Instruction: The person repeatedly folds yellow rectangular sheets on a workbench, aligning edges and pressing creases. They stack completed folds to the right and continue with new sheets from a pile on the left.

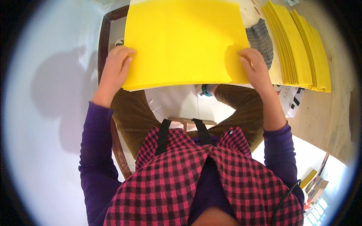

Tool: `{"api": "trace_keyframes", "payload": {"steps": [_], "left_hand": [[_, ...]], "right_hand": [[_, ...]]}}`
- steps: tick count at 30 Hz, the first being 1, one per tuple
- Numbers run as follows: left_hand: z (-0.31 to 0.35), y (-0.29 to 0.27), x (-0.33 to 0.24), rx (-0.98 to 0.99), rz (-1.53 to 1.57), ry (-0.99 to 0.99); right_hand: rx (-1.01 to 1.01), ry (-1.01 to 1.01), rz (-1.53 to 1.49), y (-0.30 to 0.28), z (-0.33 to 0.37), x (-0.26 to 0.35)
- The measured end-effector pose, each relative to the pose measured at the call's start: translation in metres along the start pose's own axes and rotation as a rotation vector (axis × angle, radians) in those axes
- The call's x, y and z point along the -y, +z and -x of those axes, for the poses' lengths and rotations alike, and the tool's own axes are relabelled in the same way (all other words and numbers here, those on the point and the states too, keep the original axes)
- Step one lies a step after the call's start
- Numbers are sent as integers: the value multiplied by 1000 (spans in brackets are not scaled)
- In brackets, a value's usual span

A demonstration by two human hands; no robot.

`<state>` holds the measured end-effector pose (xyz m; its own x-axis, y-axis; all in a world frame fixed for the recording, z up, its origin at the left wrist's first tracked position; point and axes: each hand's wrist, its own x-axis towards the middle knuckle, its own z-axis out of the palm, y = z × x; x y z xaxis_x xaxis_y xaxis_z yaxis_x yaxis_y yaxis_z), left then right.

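A broad stack of smooth yellow sheets [184, 45] lies in front of me, its near edge showing several thin layers with a white one underneath. My left hand [116, 67] is at the left edge of the stack, thumb and fingers curled over its side. Opposite it, my right hand [258, 67] grips the right edge in the same way, casting a shadow on the yellow surface. What the fingers do beneath the edges is hidden. A dark grey patterned cloth [262, 39] lies just beyond my right hand, partly under the sheets.
Folded yellow bundles [288, 49] lie in rows on the wooden table [320, 116] to the right. A pale wall [49, 124] stands close on my left, beside a dark wooden frame [104, 49]. My legs and a pale floor [177, 101] show below the stack.
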<state>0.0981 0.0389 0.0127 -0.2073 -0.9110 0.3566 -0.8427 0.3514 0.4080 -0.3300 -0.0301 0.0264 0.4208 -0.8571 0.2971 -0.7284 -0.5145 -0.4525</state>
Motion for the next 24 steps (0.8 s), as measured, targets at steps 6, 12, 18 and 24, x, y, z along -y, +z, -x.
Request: {"api": "trace_keyframes", "payload": {"steps": [6,12,18,24], "left_hand": [[-49,8,21,-26,-35,-14],[-10,-4,0,-22,70,-29],[-25,8,13,-65,23,39],[-51,5,24,-51,26,0]], "right_hand": [[-43,72,19,12,-41,-8],[-45,43,-6,-3,4,9],[-31,29,34,9,-13,8],[-64,82,15,9,-32,4]]}}
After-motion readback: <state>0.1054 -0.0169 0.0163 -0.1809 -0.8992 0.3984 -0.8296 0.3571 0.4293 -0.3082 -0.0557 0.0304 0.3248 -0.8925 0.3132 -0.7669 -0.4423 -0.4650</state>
